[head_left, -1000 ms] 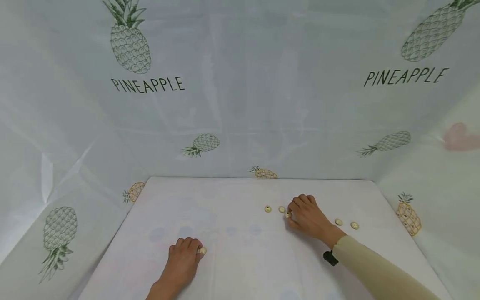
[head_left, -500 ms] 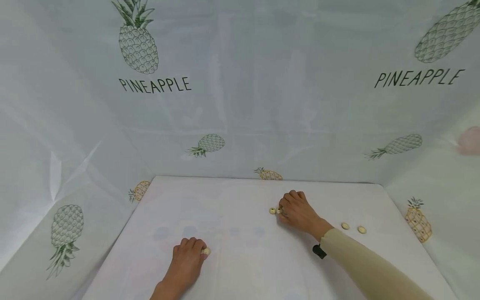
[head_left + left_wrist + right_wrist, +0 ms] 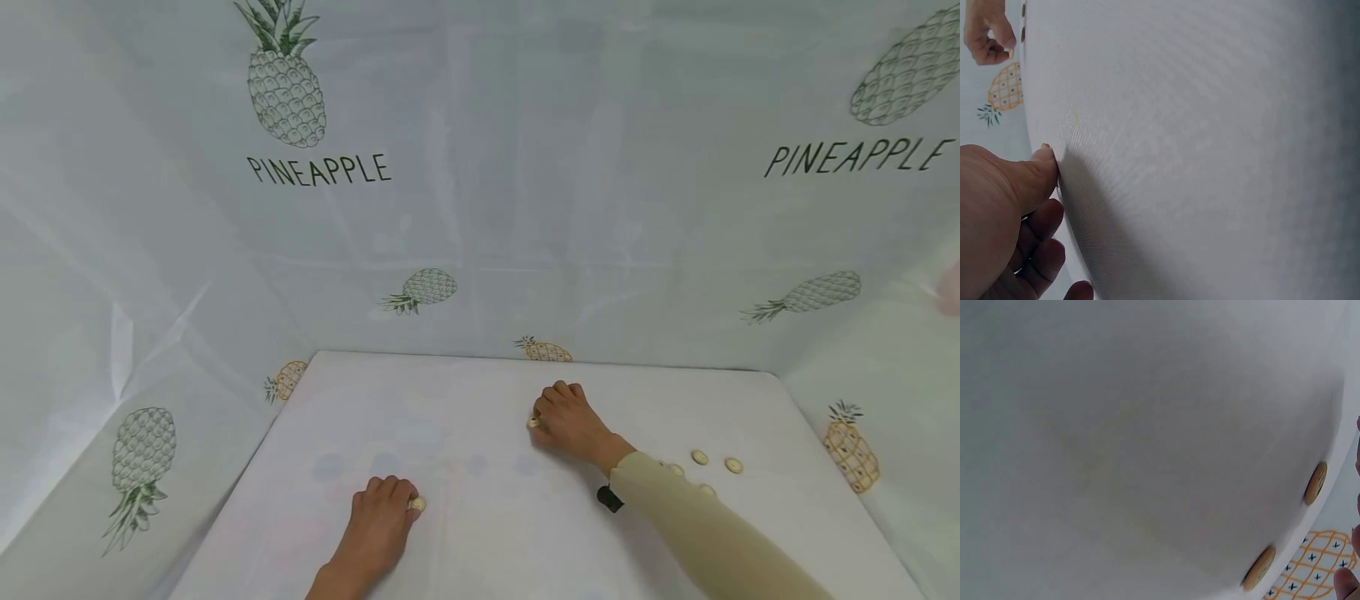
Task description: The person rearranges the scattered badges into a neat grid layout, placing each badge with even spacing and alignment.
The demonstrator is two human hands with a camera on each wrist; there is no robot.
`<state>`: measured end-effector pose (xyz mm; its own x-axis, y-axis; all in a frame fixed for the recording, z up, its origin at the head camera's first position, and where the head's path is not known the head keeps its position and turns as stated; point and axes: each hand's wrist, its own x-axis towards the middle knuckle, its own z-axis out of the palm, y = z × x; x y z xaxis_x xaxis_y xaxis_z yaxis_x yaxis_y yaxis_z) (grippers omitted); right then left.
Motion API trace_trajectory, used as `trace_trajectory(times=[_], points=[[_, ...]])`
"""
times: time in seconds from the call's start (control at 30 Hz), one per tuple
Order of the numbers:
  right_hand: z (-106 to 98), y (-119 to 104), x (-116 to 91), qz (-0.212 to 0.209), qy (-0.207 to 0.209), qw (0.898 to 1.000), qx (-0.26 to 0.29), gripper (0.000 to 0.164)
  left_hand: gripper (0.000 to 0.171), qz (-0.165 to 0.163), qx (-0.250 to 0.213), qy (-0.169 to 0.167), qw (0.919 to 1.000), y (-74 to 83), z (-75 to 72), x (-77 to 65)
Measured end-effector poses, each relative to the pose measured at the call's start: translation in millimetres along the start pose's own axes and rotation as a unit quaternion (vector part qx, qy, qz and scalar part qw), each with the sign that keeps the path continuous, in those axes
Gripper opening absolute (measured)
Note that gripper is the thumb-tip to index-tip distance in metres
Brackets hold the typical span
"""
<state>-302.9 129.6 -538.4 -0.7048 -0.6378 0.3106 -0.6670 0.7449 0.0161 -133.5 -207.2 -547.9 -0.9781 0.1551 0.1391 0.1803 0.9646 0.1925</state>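
My left hand point(image 3: 378, 517) pinches a small pale round wooden disc point(image 3: 417, 503) at the front left of the table. The left wrist view shows that hand's thumb point(image 3: 1035, 175) with only a sliver of the disc at its tip. Further back, right of the middle, my right hand point(image 3: 570, 423) holds a similar disc point(image 3: 533, 422) in its fingertips, close over the white surface. The right palm hides whatever else lies under it. In the right wrist view only finger edges point(image 3: 1347, 582) show at the right border.
Two loose discs, one left point(image 3: 700, 457) and one right point(image 3: 733, 465), lie on the white table point(image 3: 480, 542) beyond the right forearm. Others point(image 3: 707, 490) peep out along the sleeve point(image 3: 675, 508). A pineapple-printed sheet point(image 3: 487, 208) hangs behind the table.
My right hand has moved left along the row; the two separate discs there no longer show apart from it. Discs by the sleeve came into view. The left hand keeps its place; the head view shifted slightly.
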Motion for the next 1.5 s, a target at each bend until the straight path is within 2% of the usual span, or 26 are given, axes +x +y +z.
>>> trace_trajectory(times=[0.37, 0.7, 1.5], points=[[16, -10, 16, 0.005, -0.021, 1.0, 0.019, 0.014, 0.023, -0.007, -0.001, -0.004, 1.0, 1.2, -0.2, 0.4], [16, -12, 18, 0.024, -0.046, 0.998, 0.033, 0.015, 0.021, -0.011, 0.0, -0.007, 0.9999, -0.1, -0.7, -0.1], [14, -12, 15, 0.018, -0.026, 0.999, 0.014, 0.021, 0.024, 0.026, 0.024, 0.024, 0.9991, 0.7, -0.3, -2.0]])
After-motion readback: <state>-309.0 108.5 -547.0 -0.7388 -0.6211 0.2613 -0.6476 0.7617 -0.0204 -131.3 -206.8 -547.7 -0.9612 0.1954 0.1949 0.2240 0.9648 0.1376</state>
